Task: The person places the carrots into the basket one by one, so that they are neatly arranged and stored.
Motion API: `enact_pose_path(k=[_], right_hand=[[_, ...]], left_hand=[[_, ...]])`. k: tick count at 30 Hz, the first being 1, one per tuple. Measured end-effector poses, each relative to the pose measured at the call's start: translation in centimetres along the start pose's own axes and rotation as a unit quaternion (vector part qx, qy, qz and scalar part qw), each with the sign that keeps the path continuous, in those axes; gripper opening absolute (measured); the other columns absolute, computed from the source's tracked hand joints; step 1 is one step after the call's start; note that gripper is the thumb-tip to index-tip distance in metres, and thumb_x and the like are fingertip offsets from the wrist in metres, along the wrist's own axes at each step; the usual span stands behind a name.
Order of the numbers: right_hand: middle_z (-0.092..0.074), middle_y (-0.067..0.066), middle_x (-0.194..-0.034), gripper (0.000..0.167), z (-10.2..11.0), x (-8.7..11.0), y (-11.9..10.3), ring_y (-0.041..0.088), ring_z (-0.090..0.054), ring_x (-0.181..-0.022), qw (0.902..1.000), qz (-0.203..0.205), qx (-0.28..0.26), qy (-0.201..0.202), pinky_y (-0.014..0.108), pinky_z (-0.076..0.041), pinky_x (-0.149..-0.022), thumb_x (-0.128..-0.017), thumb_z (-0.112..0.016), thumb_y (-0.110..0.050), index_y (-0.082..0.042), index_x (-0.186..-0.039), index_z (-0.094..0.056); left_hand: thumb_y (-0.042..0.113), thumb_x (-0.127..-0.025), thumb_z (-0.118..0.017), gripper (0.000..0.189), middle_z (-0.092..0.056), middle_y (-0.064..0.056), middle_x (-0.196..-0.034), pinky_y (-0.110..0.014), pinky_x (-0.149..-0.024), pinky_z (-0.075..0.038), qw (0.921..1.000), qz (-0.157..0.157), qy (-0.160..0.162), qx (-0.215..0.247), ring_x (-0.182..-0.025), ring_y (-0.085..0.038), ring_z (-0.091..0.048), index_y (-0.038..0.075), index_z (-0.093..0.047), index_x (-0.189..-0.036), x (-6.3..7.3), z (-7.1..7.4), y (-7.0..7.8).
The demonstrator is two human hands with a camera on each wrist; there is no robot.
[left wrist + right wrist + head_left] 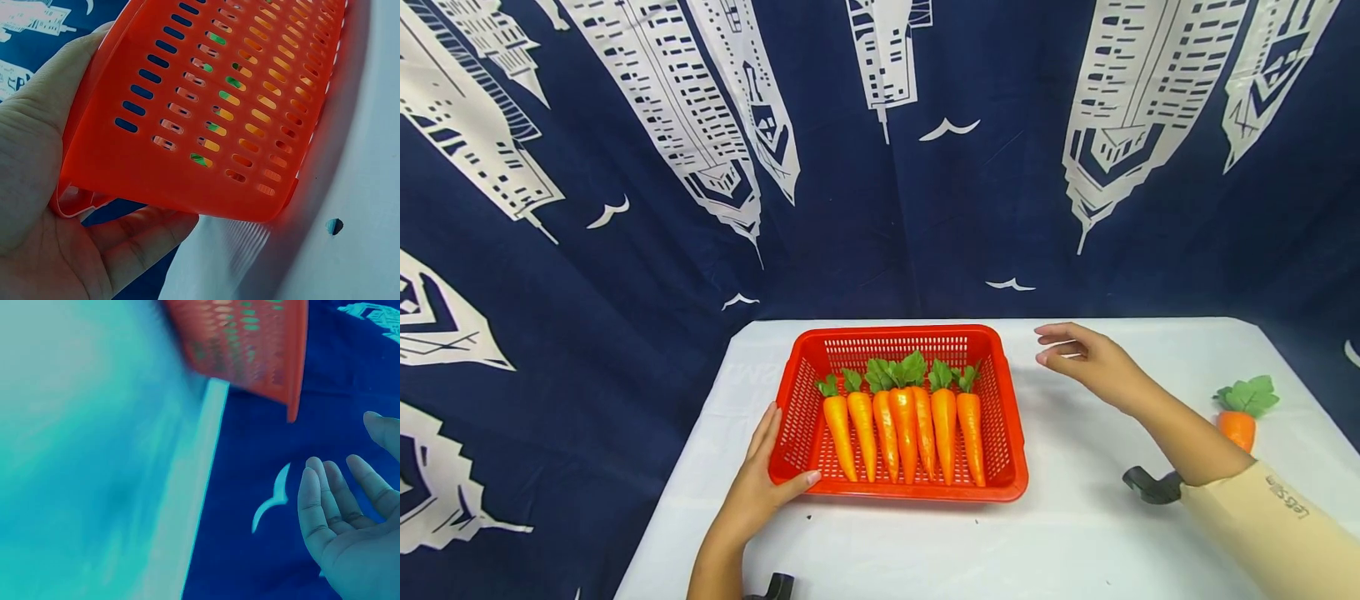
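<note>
A red plastic basket [901, 493] with slotted walls sits on the white table. Several orange carrots [904, 425] with green leafy tops lie side by side in it, tips toward the near side. My left hand [762, 483] holds the basket's near left corner, thumb across the front rim and fingers along the left side. Close up in the left wrist view, the hand [56, 206] spans that corner. To the right of the basket, my right hand [1093, 362] is in the air, fingers loosely bent and holding nothing. The right wrist view shows its palm [362, 544] bare.
Another carrot [1237, 428] lies at the table's right side, partly hidden by my right forearm. The white table [880, 550] ends at a dark blue cloth [880, 250] printed with white buildings and birds. Dark camera mounts [1152, 487] stick out at both wrists.
</note>
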State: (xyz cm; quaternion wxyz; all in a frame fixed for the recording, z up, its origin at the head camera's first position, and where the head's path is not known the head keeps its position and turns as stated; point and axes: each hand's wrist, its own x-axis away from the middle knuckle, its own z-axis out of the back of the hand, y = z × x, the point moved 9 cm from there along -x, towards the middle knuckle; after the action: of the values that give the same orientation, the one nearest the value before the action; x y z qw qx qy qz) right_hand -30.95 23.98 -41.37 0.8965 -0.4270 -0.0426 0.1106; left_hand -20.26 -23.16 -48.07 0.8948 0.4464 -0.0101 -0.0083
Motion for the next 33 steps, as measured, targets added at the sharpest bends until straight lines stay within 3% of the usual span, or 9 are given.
enact_pose_path(k=[5,9,16,20,21,23,25,28,33], right_hand=[[-0.060,0.017,-0.140,0.058,1.8,2.4,3.1,0.006,-0.067,-0.107,0.9995,-0.019,0.025,0.007,0.033,-0.060,-0.088,-0.096,-0.068,-0.043,-0.011,-0.143,-0.054],[-0.059,0.020,-0.141,0.061,3.6,4.6,6.2,-0.025,-0.050,-0.094,0.9979,-0.042,0.046,0.021,0.014,-0.051,-0.076,-0.095,-0.069,-0.043,-0.009,-0.144,-0.052],[-0.055,0.031,-0.139,0.072,7.3,8.4,11.0,-0.029,-0.040,-0.085,0.9905,-0.101,0.076,0.054,0.059,-0.052,-0.083,-0.097,-0.065,-0.046,-0.002,-0.149,-0.042],[-0.069,-0.008,-0.113,0.077,9.3,10.6,13.5,-0.031,-0.035,-0.080,0.9849,-0.138,0.064,0.083,0.070,-0.039,-0.091,-0.096,-0.064,-0.050,-0.003,-0.153,-0.038],[-0.064,-0.019,-0.106,0.077,9.6,11.0,14.1,-0.030,-0.034,-0.080,0.9834,-0.144,0.064,0.089,0.071,-0.038,-0.091,-0.097,-0.064,-0.050,-0.003,-0.152,-0.038],[-0.065,-0.014,-0.110,0.075,10.1,11.8,15.3,-0.011,-0.054,-0.092,0.9806,-0.160,0.060,0.095,0.075,-0.035,-0.094,-0.099,-0.061,-0.047,0.000,-0.153,-0.036],[-0.062,0.013,-0.129,0.074,10.4,12.4,16.3,0.020,-0.057,-0.109,0.9770,-0.175,0.066,0.102,0.075,-0.036,-0.094,-0.102,-0.058,-0.044,0.004,-0.152,-0.033],[-0.031,0.044,-0.145,0.071,10.7,12.9,17.6,0.059,-0.035,-0.117,0.9718,-0.188,0.088,0.112,0.067,-0.045,-0.085,-0.104,-0.056,-0.034,0.013,-0.149,-0.029],[-0.027,0.047,-0.144,0.070,10.9,13.5,20.1,0.061,-0.035,-0.117,0.9661,-0.208,0.093,0.121,0.055,-0.052,-0.079,-0.103,-0.056,-0.025,0.018,-0.148,-0.026]], left_hand=[[0.039,-0.078,-0.086,0.115,-0.004,0.008,-0.171,-0.069,-0.117,-0.026,1.0000,0.001,-0.001,0.002,-0.156,-0.032,-0.018,0.024,-0.012,-0.164,0.0,-0.1,-0.1],[0.040,-0.078,-0.086,0.115,-0.003,0.007,-0.172,-0.070,-0.117,-0.024,1.0000,0.001,-0.002,0.004,-0.156,-0.033,-0.017,0.025,-0.011,-0.164,0.1,-0.1,-0.1],[0.040,-0.078,-0.086,0.115,-0.003,0.009,-0.171,-0.070,-0.118,-0.023,1.0000,-0.003,0.001,0.004,-0.156,-0.032,-0.017,0.024,-0.012,-0.164,0.1,0.0,0.0],[0.039,-0.078,-0.087,0.115,-0.004,0.008,-0.171,-0.069,-0.119,-0.023,0.9999,-0.009,0.003,0.003,-0.156,-0.032,-0.017,0.023,-0.012,-0.164,0.0,0.0,0.1],[0.039,-0.078,-0.086,0.115,-0.004,0.009,-0.171,-0.069,-0.119,-0.022,0.9999,-0.011,0.003,0.003,-0.156,-0.033,-0.017,0.023,-0.012,-0.164,0.0,0.0,0.2],[0.038,-0.078,-0.087,0.115,-0.003,0.010,-0.171,-0.069,-0.119,-0.022,0.9999,-0.013,0.003,0.003,-0.156,-0.033,-0.017,0.023,-0.012,-0.164,0.0,0.1,0.2],[0.038,-0.078,-0.087,0.115,-0.003,0.010,-0.171,-0.070,-0.119,-0.021,0.9999,-0.015,0.003,0.003,-0.157,-0.033,-0.017,0.022,-0.011,-0.164,0.1,0.1,0.2],[0.038,-0.079,-0.087,0.115,-0.003,0.010,-0.171,-0.070,-0.118,-0.021,0.9999,-0.015,0.003,0.004,-0.157,-0.034,-0.016,0.023,-0.011,-0.164,0.1,0.1,0.2],[0.038,-0.079,-0.086,0.115,-0.003,0.009,-0.171,-0.070,-0.118,-0.021,0.9999,-0.014,0.002,0.006,-0.157,-0.033,-0.016,0.024,-0.011,-0.164,0.0,0.0,0.1]])
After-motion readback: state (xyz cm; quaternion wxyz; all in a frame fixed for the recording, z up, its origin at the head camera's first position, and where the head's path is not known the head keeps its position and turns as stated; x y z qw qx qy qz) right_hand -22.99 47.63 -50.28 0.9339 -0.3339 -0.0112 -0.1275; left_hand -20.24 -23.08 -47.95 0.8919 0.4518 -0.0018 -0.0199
